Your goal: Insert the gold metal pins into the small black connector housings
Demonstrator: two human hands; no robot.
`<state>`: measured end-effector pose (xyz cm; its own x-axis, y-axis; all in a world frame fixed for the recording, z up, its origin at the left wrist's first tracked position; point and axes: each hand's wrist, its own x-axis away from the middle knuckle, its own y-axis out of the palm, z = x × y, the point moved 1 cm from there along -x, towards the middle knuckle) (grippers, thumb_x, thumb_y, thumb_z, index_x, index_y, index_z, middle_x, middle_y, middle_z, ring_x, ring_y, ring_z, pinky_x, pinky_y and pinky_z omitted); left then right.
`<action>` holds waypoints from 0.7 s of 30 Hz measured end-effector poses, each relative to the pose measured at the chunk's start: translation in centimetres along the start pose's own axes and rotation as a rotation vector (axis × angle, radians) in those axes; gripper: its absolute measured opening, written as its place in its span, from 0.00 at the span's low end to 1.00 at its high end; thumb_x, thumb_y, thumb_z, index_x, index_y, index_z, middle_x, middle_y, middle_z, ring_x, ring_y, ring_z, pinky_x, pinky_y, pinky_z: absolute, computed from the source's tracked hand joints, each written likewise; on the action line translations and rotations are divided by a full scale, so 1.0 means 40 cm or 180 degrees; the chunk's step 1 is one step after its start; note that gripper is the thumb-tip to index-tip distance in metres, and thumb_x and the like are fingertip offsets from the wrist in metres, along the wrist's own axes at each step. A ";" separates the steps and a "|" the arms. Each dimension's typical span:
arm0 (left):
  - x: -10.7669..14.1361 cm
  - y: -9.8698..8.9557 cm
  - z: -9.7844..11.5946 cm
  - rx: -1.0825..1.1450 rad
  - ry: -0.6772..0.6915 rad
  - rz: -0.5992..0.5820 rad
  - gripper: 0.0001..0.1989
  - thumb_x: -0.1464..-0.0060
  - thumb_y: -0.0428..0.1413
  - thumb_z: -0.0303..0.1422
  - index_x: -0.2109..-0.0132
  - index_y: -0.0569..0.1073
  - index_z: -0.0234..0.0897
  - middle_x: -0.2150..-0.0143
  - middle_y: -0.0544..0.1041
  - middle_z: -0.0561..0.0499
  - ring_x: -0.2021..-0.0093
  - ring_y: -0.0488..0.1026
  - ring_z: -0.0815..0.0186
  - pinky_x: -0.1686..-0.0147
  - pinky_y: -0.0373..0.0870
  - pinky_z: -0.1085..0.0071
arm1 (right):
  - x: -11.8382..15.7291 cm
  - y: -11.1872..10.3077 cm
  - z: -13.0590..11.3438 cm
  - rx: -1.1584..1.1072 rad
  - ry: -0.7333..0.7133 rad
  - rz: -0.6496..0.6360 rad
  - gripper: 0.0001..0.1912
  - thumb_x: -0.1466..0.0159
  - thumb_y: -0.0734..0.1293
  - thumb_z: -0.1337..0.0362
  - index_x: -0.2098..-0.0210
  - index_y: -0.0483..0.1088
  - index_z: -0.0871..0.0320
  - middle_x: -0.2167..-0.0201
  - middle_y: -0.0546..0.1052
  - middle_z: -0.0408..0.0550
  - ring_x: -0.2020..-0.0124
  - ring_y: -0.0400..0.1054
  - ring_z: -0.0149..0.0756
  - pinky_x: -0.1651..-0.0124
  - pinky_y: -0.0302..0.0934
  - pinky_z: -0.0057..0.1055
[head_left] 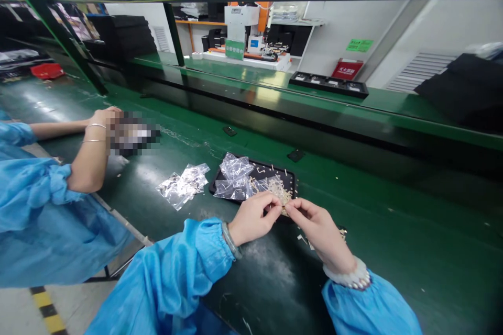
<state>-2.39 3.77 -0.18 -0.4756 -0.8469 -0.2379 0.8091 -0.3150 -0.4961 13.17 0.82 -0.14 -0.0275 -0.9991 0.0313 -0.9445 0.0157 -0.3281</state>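
In the head view, my left hand (254, 215) and my right hand (320, 227) almost meet, fingertips pinched; I cannot tell on what. They are over the near edge of the black tray (291, 180). Small pale bits (281, 191) lie in a pile there, just past my fingers. Clear bags (234, 180) sit at the tray's left, and more bags (184, 186) lie beside it on the green table (373, 209).

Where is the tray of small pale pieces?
In the head view, the tray is near the middle on the green bench, right of the loose clear bags, its near edge partly hidden by the left hand.
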 end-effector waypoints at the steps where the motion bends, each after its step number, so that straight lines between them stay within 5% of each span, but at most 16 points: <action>1: 0.000 0.001 0.001 0.0038 -0.0005 -0.0010 0.07 0.44 0.48 0.30 0.68 0.69 0.36 0.70 0.69 0.53 0.70 0.65 0.69 0.70 0.61 0.75 | 0.000 0.002 -0.001 0.0001 0.0013 0.0014 0.14 0.43 0.64 0.54 0.73 0.69 0.59 0.76 0.71 0.42 0.74 0.63 0.32 0.69 0.59 0.29; 10: -0.001 -0.024 0.025 0.0341 -0.0219 0.0152 0.09 0.42 0.47 0.34 0.65 0.68 0.35 0.69 0.68 0.53 0.70 0.64 0.70 0.70 0.61 0.75 | 0.030 -0.024 -0.018 -0.0186 0.0019 0.0355 0.15 0.43 0.64 0.52 0.74 0.67 0.58 0.79 0.66 0.40 0.77 0.59 0.29 0.74 0.56 0.25; 12: -0.006 -0.055 0.052 0.0431 -0.0210 -0.0117 0.10 0.42 0.47 0.35 0.63 0.69 0.35 0.67 0.70 0.52 0.68 0.66 0.70 0.68 0.62 0.75 | 0.059 -0.043 -0.010 -0.0059 0.0078 0.0347 0.15 0.42 0.63 0.52 0.75 0.66 0.58 0.80 0.65 0.39 0.78 0.58 0.29 0.75 0.56 0.24; 14: -0.028 -0.090 0.075 0.0399 -0.0081 -0.0800 0.11 0.41 0.46 0.36 0.61 0.70 0.35 0.65 0.72 0.51 0.67 0.67 0.70 0.68 0.63 0.76 | 0.096 -0.055 0.007 0.0126 0.0025 0.0320 0.16 0.42 0.63 0.52 0.77 0.65 0.57 0.80 0.66 0.40 0.78 0.59 0.29 0.74 0.57 0.24; 17: -0.111 -0.142 0.065 -0.0308 0.0281 -0.1846 0.12 0.42 0.47 0.37 0.58 0.71 0.38 0.63 0.75 0.52 0.65 0.70 0.70 0.66 0.65 0.76 | 0.152 -0.058 0.037 0.0328 -0.0159 0.0333 0.15 0.41 0.62 0.54 0.77 0.66 0.57 0.76 0.69 0.43 0.74 0.63 0.31 0.72 0.59 0.24; 18: -0.153 -0.159 0.046 -0.0732 0.0333 -0.1895 0.11 0.43 0.48 0.37 0.57 0.72 0.38 0.62 0.76 0.53 0.64 0.71 0.69 0.64 0.65 0.76 | 0.168 -0.057 0.045 0.0379 -0.0220 0.0351 0.15 0.40 0.61 0.54 0.77 0.65 0.57 0.76 0.69 0.43 0.74 0.64 0.32 0.71 0.59 0.24; 21: -0.294 -0.213 -0.051 -0.1950 0.0005 -0.1188 0.13 0.41 0.46 0.36 0.57 0.72 0.38 0.61 0.76 0.52 0.62 0.72 0.68 0.62 0.66 0.75 | 0.199 -0.056 0.051 0.0500 -0.0450 0.0409 0.13 0.39 0.61 0.57 0.77 0.65 0.56 0.77 0.69 0.43 0.75 0.64 0.31 0.72 0.60 0.23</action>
<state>-4.40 17.29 5.16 -0.6837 -0.7287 0.0380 0.2534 -0.2860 -0.9241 15.71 -7.24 -1.08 -0.0875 -0.9850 -0.1490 -0.8734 0.1478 -0.4640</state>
